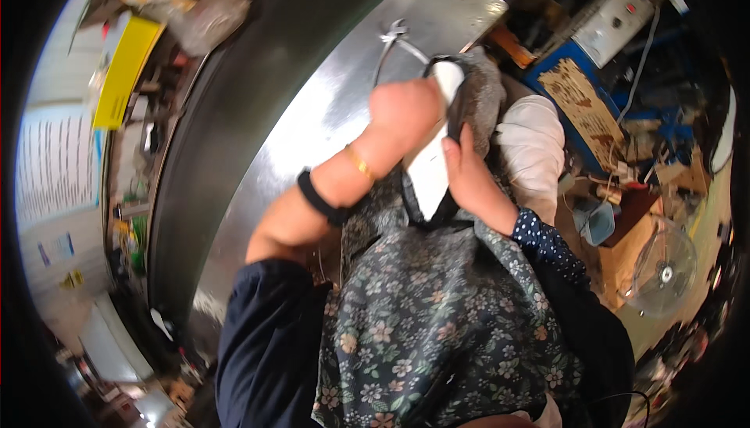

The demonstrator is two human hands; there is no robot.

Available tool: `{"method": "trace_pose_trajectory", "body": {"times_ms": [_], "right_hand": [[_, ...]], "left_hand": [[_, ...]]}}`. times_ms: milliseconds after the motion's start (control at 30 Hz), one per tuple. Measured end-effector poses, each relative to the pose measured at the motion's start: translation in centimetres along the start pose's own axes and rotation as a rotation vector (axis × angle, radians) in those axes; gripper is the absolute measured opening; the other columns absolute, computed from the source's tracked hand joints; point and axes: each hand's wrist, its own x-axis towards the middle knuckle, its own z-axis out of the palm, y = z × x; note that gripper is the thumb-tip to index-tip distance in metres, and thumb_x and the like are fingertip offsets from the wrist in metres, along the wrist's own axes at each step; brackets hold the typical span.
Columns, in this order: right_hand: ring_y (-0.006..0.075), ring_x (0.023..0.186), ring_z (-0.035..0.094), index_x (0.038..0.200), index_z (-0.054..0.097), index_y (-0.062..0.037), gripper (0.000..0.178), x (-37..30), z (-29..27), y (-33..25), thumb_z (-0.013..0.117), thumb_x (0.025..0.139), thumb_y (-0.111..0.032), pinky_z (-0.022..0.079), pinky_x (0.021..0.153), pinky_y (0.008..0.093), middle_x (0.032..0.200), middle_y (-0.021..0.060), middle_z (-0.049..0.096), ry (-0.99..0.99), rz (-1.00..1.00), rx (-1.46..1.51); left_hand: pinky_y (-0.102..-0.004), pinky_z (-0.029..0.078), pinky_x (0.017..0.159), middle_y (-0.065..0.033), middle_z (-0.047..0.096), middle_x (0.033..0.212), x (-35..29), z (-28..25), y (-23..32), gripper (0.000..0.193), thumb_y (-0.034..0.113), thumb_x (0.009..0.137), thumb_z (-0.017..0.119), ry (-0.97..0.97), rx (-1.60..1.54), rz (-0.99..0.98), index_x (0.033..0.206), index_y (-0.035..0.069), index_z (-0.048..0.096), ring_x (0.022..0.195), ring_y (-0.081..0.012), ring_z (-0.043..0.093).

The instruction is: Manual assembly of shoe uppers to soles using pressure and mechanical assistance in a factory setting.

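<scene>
On my lap lies a shoe (pixel 426 183), its long white underside facing up inside a dark edge. It looks like a shoe upper with a white bottom board. My right hand (pixel 478 182) is wrapped round the shoe's right side, thumb up along the dark edge. Across the left edge of the white surface, my left hand (pixel 406 114) is closed in a fist, slightly blurred. Whatever sits in that fist is hidden. A dark floral apron (pixel 414 295) covers my lap under the shoe. Just beyond the left hand, a pale knotted cord (pixel 395 31) loops over the metal worktop.
A shiny metal worktop (pixel 301 104) runs along my left, with a dark conveyor belt (pixel 207 123) past it. A white cloth-wrapped bundle (pixel 533 135) stands close right of the shoe. Farther right are a control box (pixel 617 26), a blue-grey container (pixel 595 223) and a round fan (pixel 664 272).
</scene>
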Motion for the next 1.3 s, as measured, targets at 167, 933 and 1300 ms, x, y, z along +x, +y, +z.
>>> {"method": "trace_pose_trajectory", "body": {"times_ms": [167, 933, 1300], "right_hand": [[0.0492, 0.126, 0.050, 0.149, 0.022, 0.0106, 0.065, 1.6, 0.4, 4.3, 0.037, 0.107, -0.037, 0.042, 0.104, 0.0431, 0.136, 0.0400, 0.046, 0.071, -0.147, 0.196], [0.0346, 0.098, 0.071, 0.120, 0.065, 0.0008, 0.033, 3.5, -8.8, -5.3, 0.064, 0.097, -0.023, 0.054, 0.081, 0.0370, 0.104, 0.0227, 0.071, 0.215, -0.548, -0.204], [0.0334, 0.088, 0.072, 0.114, 0.069, -0.0009, 0.027, 4.6, -8.9, -3.7, 0.062, 0.098, -0.021, 0.054, 0.075, 0.0344, 0.094, 0.0228, 0.071, 0.101, -0.455, -0.134]], "left_hand": [[-0.0491, 0.054, 0.082, -0.0243, 0.071, 0.086, -1.2, 1.3, -2.6, 0.054, 0.041, 0.104, 0.035, -0.237, -0.655, -0.123, 0.100, -0.004, 0.063, 0.087, -0.0452, 0.068], [-0.0233, 0.047, 0.070, -0.0018, 0.065, 0.098, 2.4, 0.0, 1.8, 0.049, 0.057, 0.097, 0.055, -0.408, -2.114, -0.521, 0.110, 0.011, 0.067, 0.084, -0.0099, 0.059], [-0.0382, 0.044, 0.099, -0.0216, 0.064, 0.117, -0.1, 3.6, 2.5, 0.055, 0.045, 0.105, 0.039, -0.070, -1.622, -0.364, 0.126, -0.002, 0.058, 0.109, -0.0328, 0.060]]}}
